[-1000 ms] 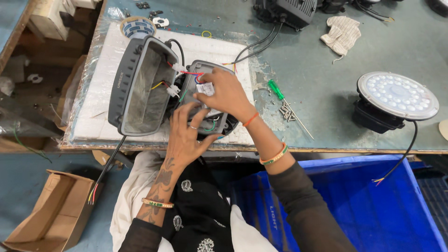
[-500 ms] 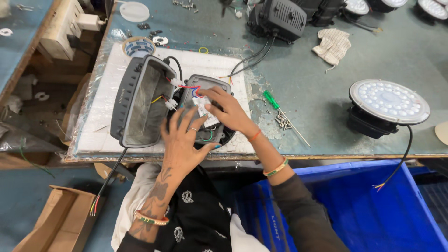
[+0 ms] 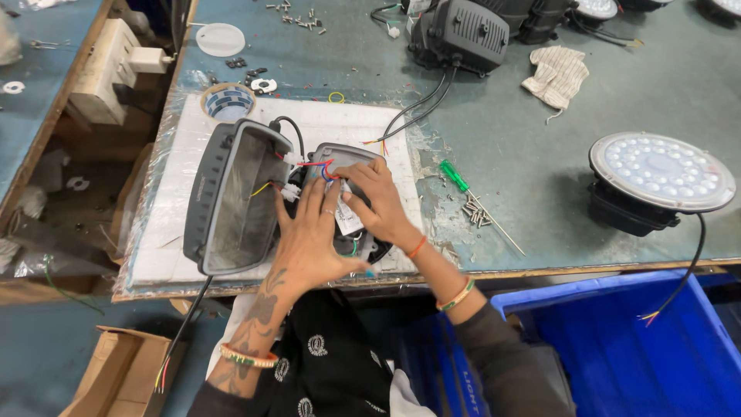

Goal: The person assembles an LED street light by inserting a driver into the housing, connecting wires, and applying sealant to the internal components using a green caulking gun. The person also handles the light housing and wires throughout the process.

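Seen from above, a person's two bare hands work on an opened grey lamp housing (image 3: 231, 202) that lies on a white foam sheet (image 3: 174, 232) near the front edge of a teal workbench (image 3: 540, 154). The housing's hinged cover (image 3: 340, 166) is folded open to the right, joined to the body by red, yellow and blue wires (image 3: 309, 164). The left hand (image 3: 309, 239) lies flat over the cover with fingers spread and straight, pressing down rather than gripping. The right hand (image 3: 378, 202) rests on the cover beside it, fingers curled over a white-labelled part (image 3: 347, 220); whether it pinches anything cannot be told. A green-handled screwdriver (image 3: 463, 189) and loose screws (image 3: 475, 214) lie just right of the sheet. A round LED lamp (image 3: 660, 174) sits towards the bench's right edge, a cloth glove (image 3: 557, 73) and a black finned lamp (image 3: 459, 35) near the back edge. A blue crate (image 3: 617, 347) stands below the front edge.
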